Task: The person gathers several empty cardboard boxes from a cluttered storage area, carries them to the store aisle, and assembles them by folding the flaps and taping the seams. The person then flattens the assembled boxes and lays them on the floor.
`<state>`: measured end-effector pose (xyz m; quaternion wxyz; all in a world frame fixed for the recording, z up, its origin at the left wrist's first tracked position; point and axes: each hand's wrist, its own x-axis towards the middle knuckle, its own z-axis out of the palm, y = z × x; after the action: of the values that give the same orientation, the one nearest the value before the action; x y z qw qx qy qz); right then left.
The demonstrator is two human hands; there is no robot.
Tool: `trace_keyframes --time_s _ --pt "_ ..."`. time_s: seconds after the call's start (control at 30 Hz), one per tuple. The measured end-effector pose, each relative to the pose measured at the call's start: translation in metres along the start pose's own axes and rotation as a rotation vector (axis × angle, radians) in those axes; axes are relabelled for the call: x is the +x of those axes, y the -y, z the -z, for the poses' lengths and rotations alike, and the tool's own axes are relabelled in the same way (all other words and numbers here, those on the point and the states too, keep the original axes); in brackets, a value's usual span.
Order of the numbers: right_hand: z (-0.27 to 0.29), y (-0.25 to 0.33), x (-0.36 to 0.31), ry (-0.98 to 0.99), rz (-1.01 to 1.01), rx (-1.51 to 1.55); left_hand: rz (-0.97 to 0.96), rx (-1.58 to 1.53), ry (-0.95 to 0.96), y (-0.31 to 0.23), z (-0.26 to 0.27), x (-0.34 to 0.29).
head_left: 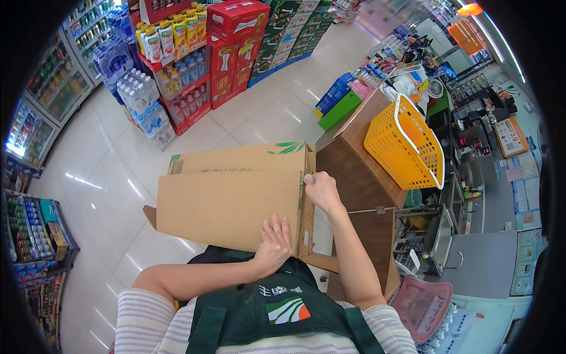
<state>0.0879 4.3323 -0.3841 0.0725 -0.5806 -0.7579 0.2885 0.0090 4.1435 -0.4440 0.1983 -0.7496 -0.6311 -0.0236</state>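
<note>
A brown cardboard box (pixel 230 203) with green leaf print is held in front of my body, against the dark green apron (pixel 247 301). Flat on its near right part lies my left hand (pixel 273 241), fingers stretched out. My right hand (pixel 321 192) is closed around the box's right edge, thumb on top near the upper corner. One flap sticks out at the box's left end, and another hangs at the lower right. What is inside the box cannot be seen.
To the right is a brown wooden counter (pixel 348 168) bearing a yellow plastic basket (pixel 392 138). A sink (pixel 439 239) and a pink plastic tub (pixel 421 307) are beyond it. Stacked drink cartons (pixel 239 50) and wrapped bottles (pixel 138 97) stand ahead; shelves (pixel 35 236) line the left.
</note>
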Motion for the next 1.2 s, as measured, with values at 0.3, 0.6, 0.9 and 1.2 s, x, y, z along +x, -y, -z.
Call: trace_keyframes --time_s 0.3,0.6,0.9,1.2 --pt "-0.012 0.008 -0.067 0.035 -0.023 0.043 0.065 -0.005 0.074 0.004 -0.004 0.002" --pt "-0.019 0.01 -0.124 0.019 -0.035 0.09 0.098 -0.009 0.041 0.008 -0.009 0.0" --pt "-0.02 0.016 -0.154 -0.002 -0.127 0.086 0.04 -0.043 0.035 0.012 -0.006 0.0" --pt "-0.029 0.019 -0.167 -0.016 -0.204 0.06 -0.024 -0.045 0.05 0.013 -0.004 0.006"
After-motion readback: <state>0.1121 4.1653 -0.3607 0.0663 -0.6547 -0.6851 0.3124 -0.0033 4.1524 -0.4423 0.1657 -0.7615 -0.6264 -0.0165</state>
